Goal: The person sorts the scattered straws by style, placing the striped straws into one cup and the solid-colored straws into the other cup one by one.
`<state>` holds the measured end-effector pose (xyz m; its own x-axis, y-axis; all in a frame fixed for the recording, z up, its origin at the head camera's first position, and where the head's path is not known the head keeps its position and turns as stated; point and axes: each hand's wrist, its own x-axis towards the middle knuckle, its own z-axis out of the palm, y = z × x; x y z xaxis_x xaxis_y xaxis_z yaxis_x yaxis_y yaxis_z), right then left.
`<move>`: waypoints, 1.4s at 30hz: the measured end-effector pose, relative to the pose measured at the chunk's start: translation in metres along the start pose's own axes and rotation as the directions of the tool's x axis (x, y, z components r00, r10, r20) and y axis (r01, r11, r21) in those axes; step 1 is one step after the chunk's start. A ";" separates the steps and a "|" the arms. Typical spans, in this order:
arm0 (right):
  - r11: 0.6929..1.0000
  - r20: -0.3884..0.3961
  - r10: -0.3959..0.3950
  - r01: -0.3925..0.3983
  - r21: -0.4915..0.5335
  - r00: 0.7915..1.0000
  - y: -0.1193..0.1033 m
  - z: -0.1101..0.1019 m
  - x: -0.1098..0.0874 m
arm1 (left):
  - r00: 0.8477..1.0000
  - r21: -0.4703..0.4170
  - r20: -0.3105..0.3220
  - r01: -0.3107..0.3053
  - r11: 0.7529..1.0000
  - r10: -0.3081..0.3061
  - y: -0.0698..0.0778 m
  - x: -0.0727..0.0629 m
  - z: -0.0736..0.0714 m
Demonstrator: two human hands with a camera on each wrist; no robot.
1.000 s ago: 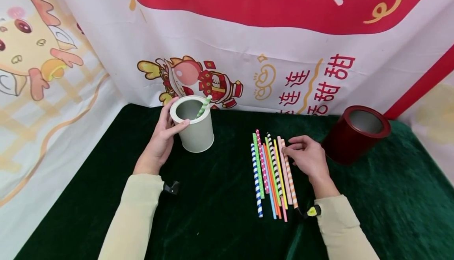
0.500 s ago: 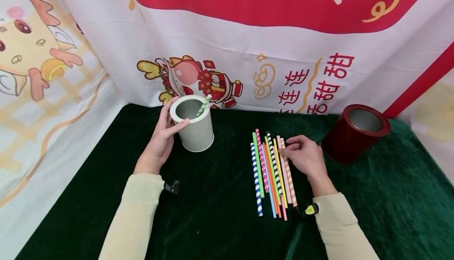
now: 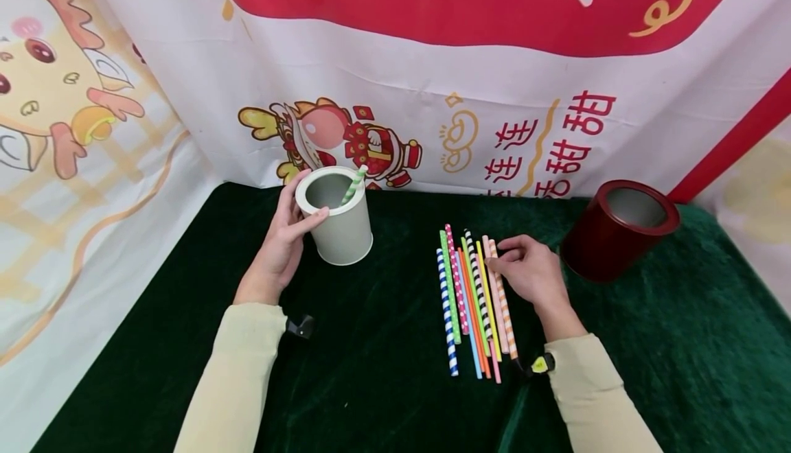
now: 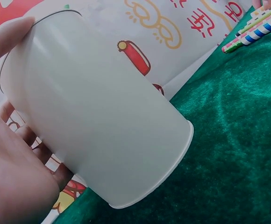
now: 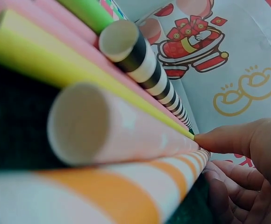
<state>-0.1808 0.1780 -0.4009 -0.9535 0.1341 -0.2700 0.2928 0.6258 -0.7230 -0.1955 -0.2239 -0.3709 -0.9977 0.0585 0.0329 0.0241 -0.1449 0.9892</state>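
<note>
My left hand (image 3: 277, 250) grips a pale grey-white canister (image 3: 342, 237) from its left side, the thumb at the rim and the fingers round the back. One green-striped paper straw (image 3: 354, 186) leans inside it. In the left wrist view the canister (image 4: 103, 116) fills the middle. My right hand (image 3: 530, 271) is at the right edge of a row of paper straws (image 3: 469, 302). Its thumb and fingers pinch a pale pink straw (image 5: 140, 128) and an orange-and-white striped straw (image 5: 126, 191) near their far ends; the exact contact is partly hidden.
A dark red canister (image 3: 602, 247) stands to the right, behind my right hand. Dark green velvet cloth (image 3: 371, 370) covers the table. A printed white and red curtain (image 3: 395, 68) hangs along the back edge.
My right hand has shifted slightly left, its thumb coming further over the rightmost straws. The left hand and the pale canister have stayed in place.
</note>
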 end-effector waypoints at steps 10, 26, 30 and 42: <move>0.999 -0.006 0.007 -0.007 0.033 1.000 0.000 -0.001 0.000 | 1.000 -0.003 0.003 0.002 1.000 -0.002 0.000 0.000 0.000; 0.979 0.056 -0.029 0.016 0.204 0.998 0.002 -0.011 -0.001 | 1.000 -0.007 0.000 -0.006 1.000 0.006 -0.001 0.001 -0.001; 0.965 0.083 -0.032 0.009 0.263 0.996 0.002 -0.014 -0.001 | 1.000 -0.008 -0.001 -0.008 1.000 0.008 -0.002 0.002 -0.001; 0.949 0.108 -0.028 -0.008 0.316 0.994 0.001 -0.022 -0.003 | 1.000 -0.011 0.000 -0.012 1.000 0.012 -0.003 0.002 -0.001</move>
<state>-0.1796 0.1946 -0.3867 -0.9478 0.0326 -0.3173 0.3082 0.3497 -0.8847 -0.1977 -0.2247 -0.3735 -0.9973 0.0572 0.0451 0.0356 -0.1562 0.9871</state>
